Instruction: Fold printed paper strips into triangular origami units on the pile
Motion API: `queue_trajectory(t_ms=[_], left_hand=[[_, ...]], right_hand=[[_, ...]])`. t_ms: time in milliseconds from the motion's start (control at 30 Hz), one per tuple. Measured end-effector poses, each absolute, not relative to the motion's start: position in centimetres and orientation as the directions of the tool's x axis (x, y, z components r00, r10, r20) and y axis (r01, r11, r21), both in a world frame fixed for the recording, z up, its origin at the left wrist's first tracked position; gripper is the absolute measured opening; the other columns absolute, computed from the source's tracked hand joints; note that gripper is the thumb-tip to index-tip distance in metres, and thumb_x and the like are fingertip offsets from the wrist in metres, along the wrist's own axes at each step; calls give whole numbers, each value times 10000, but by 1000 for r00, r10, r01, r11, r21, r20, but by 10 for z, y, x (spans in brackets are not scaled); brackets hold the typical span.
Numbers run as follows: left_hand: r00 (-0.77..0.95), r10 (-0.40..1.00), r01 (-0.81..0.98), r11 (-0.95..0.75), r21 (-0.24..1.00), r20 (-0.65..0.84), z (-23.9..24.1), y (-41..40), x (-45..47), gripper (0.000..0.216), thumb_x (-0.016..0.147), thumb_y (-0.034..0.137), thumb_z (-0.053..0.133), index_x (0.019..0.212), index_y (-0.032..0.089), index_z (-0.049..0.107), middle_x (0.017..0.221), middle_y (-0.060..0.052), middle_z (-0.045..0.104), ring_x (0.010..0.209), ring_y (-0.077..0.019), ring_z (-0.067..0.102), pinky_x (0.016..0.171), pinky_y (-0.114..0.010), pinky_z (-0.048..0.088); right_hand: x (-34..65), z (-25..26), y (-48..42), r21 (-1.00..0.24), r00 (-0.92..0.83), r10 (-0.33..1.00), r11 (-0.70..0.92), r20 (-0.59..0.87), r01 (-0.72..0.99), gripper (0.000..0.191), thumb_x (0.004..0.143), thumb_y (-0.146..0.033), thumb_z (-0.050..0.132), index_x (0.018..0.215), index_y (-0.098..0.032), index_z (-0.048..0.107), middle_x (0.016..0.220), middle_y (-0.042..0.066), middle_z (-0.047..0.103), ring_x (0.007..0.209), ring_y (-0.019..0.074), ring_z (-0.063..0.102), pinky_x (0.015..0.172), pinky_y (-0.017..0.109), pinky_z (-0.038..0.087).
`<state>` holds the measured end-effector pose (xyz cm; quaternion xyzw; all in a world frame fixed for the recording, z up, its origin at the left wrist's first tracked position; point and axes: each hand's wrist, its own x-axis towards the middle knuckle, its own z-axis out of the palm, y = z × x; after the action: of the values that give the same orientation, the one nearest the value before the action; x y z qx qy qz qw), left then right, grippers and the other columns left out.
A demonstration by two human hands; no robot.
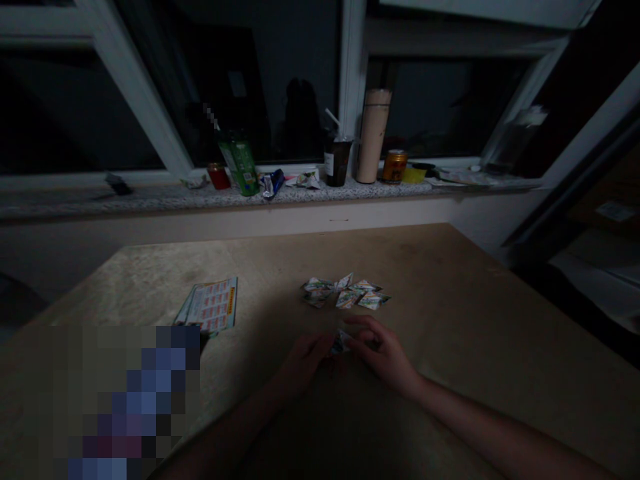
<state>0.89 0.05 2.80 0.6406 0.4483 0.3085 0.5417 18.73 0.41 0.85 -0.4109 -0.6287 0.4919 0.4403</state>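
Note:
My left hand (304, 360) and my right hand (383, 352) meet over the brown table (450, 320), fingers pinched on one small folded piece of printed paper (341, 343) held between them. Just beyond the hands lies a cluster of several similar folded paper pieces (345, 293). To the left on the table rests a flat printed leaflet (210, 305) with orange and white blocks. The light is dim, so the fold's shape is hard to make out.
A stone window sill (150, 195) behind the table carries a green bottle (241, 163), a small red jar (219, 176), a dark cup with a straw (337, 160), a tall beige tumbler (373, 137), an orange can (395, 167) and wrappers. A blurred patch covers the table's near left.

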Motion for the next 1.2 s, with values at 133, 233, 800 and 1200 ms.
queue_trajectory(t_ms=[133, 233, 800, 1200], left_hand=[[440, 890, 262, -4, 965, -116, 30, 1, 11, 277, 782, 405, 551, 782, 143, 640, 630, 12, 594, 566, -140, 503, 529, -208, 346], [406, 901, 326, 11, 945, -150, 30, 3, 13, 282, 780, 404, 543, 741, 143, 644, 592, 18, 582, 539, -139, 494, 505, -207, 334], [409, 898, 330, 17, 944, -159, 23, 3, 13, 350, 836, 413, 458, 684, 137, 611, 516, 21, 571, 470, -117, 498, 488, -196, 371], [502, 853, 364, -61, 929, -140, 25, 1, 11, 391, 846, 401, 474, 582, 143, 603, 505, 24, 555, 474, -105, 472, 489, -188, 337]], right_hand=[[186, 8, 6, -991, -251, 962, 126, 111, 41, 313, 771, -372, 614, 1022, -194, 557, 524, -68, 459, 458, 84, 430, 436, 191, 315], [185, 9, 5, -995, -237, 967, 96, 91, 8, 319, 753, -384, 627, 997, -187, 564, 526, -64, 474, 462, 82, 440, 439, 188, 323], [184, 9, 6, -999, -240, 970, 46, 48, -13, 283, 754, -344, 623, 965, -163, 568, 509, -67, 472, 448, 77, 434, 430, 178, 293], [186, 9, 8, -953, -445, 888, 228, 119, 201, 414, 872, -458, 412, 611, -152, 507, 560, -29, 415, 535, 97, 378, 507, 210, 309]])
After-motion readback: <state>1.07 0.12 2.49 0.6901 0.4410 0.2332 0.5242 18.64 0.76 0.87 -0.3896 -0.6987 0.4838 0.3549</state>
